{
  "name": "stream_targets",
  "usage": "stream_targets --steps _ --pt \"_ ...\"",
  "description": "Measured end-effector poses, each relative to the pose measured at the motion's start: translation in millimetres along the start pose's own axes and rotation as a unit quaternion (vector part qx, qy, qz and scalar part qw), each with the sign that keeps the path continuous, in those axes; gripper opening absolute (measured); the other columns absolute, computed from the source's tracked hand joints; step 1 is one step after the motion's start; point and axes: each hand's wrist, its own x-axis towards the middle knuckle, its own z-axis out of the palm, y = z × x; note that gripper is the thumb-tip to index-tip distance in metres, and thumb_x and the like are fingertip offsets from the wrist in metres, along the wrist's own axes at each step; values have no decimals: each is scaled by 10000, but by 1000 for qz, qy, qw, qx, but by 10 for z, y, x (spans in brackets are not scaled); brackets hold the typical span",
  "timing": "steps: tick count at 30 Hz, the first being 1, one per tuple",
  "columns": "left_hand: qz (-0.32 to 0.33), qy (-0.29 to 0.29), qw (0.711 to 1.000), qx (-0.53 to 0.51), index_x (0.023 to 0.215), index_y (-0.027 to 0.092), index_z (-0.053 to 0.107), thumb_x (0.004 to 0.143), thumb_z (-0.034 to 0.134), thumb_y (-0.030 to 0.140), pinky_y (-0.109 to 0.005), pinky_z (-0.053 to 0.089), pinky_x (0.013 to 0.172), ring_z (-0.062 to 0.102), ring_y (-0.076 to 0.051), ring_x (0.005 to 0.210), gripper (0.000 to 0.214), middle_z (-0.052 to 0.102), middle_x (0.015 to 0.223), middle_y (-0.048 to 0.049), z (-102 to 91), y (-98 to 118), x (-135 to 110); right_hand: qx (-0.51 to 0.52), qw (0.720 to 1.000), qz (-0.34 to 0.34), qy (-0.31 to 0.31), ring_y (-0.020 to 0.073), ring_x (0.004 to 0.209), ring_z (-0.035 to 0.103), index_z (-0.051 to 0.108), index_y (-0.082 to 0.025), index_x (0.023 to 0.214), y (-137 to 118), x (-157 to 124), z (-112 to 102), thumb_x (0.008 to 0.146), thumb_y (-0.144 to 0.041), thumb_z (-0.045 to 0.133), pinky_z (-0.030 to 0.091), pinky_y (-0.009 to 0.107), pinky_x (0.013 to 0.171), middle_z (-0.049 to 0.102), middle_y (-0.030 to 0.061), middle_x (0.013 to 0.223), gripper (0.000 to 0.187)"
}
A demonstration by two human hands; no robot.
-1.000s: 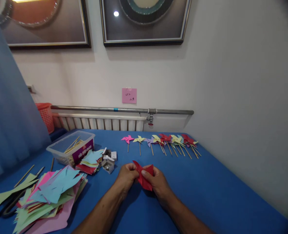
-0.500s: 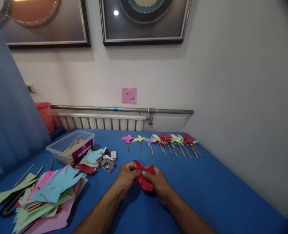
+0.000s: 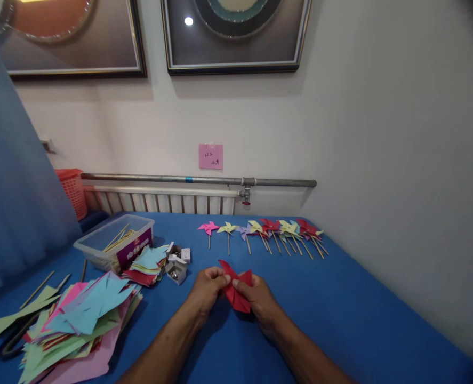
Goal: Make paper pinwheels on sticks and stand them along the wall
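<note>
Both hands meet over the blue table [image 3: 340,309] and pinch a folded red paper piece [image 3: 236,296]. My left hand [image 3: 207,289] grips its left corner with fingers curled. My right hand [image 3: 260,298] pinches the middle of the paper with thumb and forefinger. The paper's flaps are partly folded toward the centre. A row of several finished paper pinwheels on sticks [image 3: 268,232] lies further back on the table.
A heap of cut coloured paper [image 3: 76,320] lies at the left, with scissors [image 3: 2,341] beside it. A clear plastic box of sticks [image 3: 114,245], a smaller paper stack [image 3: 148,264] and small pin boxes [image 3: 177,264] sit behind. The wall is close on the right.
Almost nothing has moved. Both hands keep their pinch on the red paper and the view has shifted slightly.
</note>
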Motion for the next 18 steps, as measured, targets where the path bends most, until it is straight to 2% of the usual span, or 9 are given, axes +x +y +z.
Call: stream_targets --steps 5,10,14,18 --pt "-7 21 1000 -10 628 168 552 586 768 446 -234 331 505 430 -84 467 354 508 510 42 6 36 -15 22 1000 6 18 194 640 668 692 -156 846 18 27 -4 661 -460 841 493 283 604 750 59 748 386" --pt "-7 34 999 31 638 163 578 598 762 458 -237 341 508 464 -97 466 350 549 513 23 -12 7 17 17 1000 3 25 185 621 660 701 -163 867 -9 18 -6 655 -447 843 493 284 602 755 50 751 381" --pt "1 23 998 50 626 157 591 556 792 376 -230 341 502 468 -92 463 305 565 511 19 -4 7 18 2 999 -1 41 186 645 661 701 -159 840 3 31 7 659 -422 832 497 283 619 747 45 736 346" --pt "15 14 999 40 564 170 539 523 791 318 -218 310 483 427 -73 435 295 532 477 38 4 -27 35 -8 999 1 43 167 584 623 673 -167 745 29 56 40 633 -437 838 472 272 578 716 30 666 336"
